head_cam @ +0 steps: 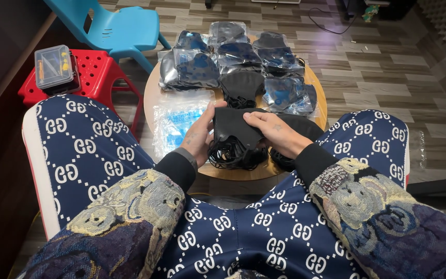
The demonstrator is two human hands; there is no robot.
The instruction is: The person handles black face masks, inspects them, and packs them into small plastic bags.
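Over my knees, my left hand (198, 138) and right hand (274, 132) pinch a black cloth mask (233, 128) at the round table's (150, 95) near edge: light, limp, best gripped along its sides.

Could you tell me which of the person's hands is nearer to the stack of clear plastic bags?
Left. The left hand lies right beside the clear plastic bags; the right hand is across the black mask, farther away.
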